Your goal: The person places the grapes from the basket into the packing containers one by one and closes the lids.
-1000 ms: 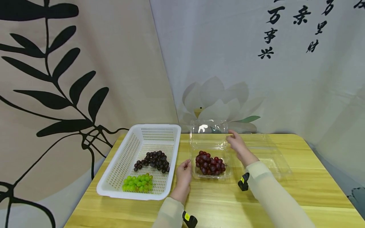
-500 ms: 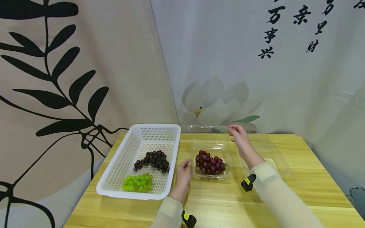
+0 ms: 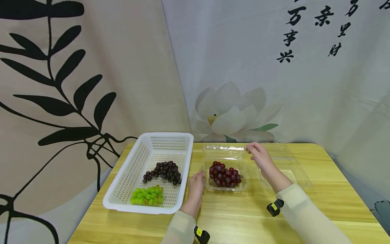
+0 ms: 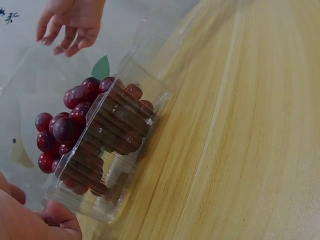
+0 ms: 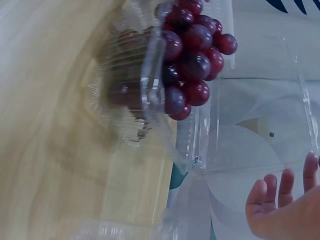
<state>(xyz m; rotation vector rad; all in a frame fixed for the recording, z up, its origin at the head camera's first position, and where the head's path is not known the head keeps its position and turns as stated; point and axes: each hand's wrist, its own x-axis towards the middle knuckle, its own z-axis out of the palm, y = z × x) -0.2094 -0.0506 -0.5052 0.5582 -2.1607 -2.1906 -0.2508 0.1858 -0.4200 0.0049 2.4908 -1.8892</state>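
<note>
A clear hinged plastic container (image 3: 210,187) holds a bunch of dark red grapes (image 3: 225,174). Its transparent lid (image 3: 223,152) is raised at the far side, swung over the hinge. My left hand (image 3: 195,191) is at the left side of the container; in the left wrist view, thumb and finger of the left hand (image 4: 30,215) pinch its rim near a corner. At the lid's right corner is my right hand (image 3: 262,157); in the right wrist view, the index fingertip of that hand (image 5: 287,207) meets the lid's edge, with the thumb mostly out of frame.
A white perforated basket (image 3: 117,203) stands left, with black grapes (image 3: 164,172) and green grapes (image 3: 147,196) inside. Another clear plastic container (image 3: 292,169) sits on the wooden table (image 3: 237,220) at the right. A printed curtain (image 3: 140,67) hangs behind.
The lid's upper edge has come down from upright, leaning toward the grapes. My right hand has moved with it, down and slightly right in the head view. The left hand has hardly moved.
</note>
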